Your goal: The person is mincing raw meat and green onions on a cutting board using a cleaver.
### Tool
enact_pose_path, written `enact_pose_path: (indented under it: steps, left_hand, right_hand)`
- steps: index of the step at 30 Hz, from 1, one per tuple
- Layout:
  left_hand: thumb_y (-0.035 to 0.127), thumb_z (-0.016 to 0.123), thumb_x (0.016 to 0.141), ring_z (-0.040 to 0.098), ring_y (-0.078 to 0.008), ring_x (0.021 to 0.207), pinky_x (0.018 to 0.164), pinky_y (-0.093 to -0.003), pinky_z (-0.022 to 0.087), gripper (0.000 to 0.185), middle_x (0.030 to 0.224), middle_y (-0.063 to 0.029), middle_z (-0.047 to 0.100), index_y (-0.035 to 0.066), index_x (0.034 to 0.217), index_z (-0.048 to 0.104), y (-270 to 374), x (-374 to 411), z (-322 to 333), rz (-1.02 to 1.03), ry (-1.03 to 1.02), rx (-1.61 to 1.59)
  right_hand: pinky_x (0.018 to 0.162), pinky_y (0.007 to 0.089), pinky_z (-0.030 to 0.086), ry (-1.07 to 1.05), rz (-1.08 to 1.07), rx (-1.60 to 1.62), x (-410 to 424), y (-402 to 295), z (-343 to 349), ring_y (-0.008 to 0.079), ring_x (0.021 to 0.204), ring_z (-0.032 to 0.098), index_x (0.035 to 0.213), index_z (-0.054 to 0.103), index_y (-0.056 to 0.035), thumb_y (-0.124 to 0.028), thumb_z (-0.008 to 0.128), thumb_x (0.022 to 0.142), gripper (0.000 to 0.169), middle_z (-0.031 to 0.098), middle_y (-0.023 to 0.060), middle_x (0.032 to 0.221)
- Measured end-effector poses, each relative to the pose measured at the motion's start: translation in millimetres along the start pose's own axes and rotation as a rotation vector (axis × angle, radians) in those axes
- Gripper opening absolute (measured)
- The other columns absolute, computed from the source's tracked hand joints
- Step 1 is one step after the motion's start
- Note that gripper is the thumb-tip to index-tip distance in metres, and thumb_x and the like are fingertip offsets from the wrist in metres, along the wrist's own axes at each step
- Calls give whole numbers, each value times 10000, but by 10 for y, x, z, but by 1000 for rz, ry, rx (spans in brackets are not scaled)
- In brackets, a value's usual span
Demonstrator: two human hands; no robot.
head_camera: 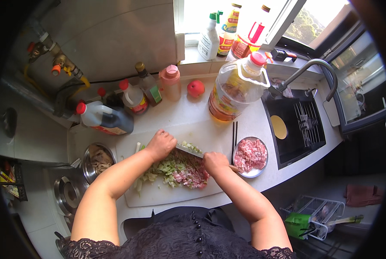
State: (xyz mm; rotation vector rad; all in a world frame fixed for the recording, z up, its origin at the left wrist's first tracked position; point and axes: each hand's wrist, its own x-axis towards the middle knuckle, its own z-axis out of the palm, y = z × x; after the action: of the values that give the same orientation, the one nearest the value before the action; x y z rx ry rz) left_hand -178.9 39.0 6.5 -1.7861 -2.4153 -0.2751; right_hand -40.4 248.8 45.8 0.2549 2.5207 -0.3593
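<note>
My right hand (216, 163) is closed around the wooden handle of a kitchen knife (189, 150). At the blade's other end, my left hand (161, 144) grips the tip area. Under and around the blade lies a pile of chopped green vegetable (169, 167) and minced raw meat (193, 176), on a white cutting board (157, 199). Pale green-white stalks (138, 185) lie on the left part of the board, partly behind my left forearm. To the right of my right hand, a plate (253, 175) holds more minced meat (252, 153), with dark chopsticks (234, 137) beside it.
A large oil jug (235, 90), a red apple (195, 88), a pink bottle (171, 84) and several sauce bottles (107, 118) line the counter's back. A metal bowl (86, 165) stands at left. The black sink (291, 152) with its faucet (319, 61) is at right.
</note>
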Motion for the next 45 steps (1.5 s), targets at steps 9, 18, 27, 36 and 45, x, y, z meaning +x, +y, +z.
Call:
enact_pose_path:
  steps: [9, 18, 27, 36, 45]
  left_hand:
    - [178, 650, 746, 572, -218, 881, 946, -489, 390, 148, 808, -23, 586, 128, 843, 551, 67, 119, -351, 63, -154, -66]
    - [243, 721, 742, 546, -238, 974, 991, -496, 338, 221, 911, -29, 631, 124, 923, 678, 431, -299, -254, -507, 235, -271]
    - [216, 724, 732, 518, -240, 941, 992, -508, 282, 66, 801, -7, 625, 154, 753, 715, 986, -485, 5, -764, 354, -363]
    - [214, 730, 717, 516, -231, 903, 960, -491, 292, 69, 775, -9, 617, 153, 745, 719, 1073, -744, -184, -790, 448, -338]
    - [213, 729, 718, 531, -230, 913, 972, -505, 286, 65, 788, -7, 618, 154, 721, 701, 1207, -862, -271, -793, 479, -414]
  right_hand:
    - [717, 452, 539, 103, 33, 24, -544, -47, -236, 368, 825, 668, 875, 699, -77, -169, 525, 818, 206, 675, 202, 865]
    - [631, 508, 507, 241, 160, 171, -907, -55, 637, 404, 690, 639, 886, 607, -60, -265, 548, 869, 215, 655, 197, 737]
    - [681, 517, 509, 126, 140, 147, -922, -112, 612, 425, 755, 642, 949, 561, -38, -206, 519, 857, 196, 657, 233, 807]
    - [768, 473, 519, 28, 227, 150, -788, -165, 615, 399, 890, 648, 1057, 575, -40, -186, 586, 805, 291, 666, 223, 948]
    - [746, 488, 506, 253, 141, 183, -693, -285, 576, 383, 840, 644, 991, 616, -65, -190, 534, 820, 227, 661, 218, 872]
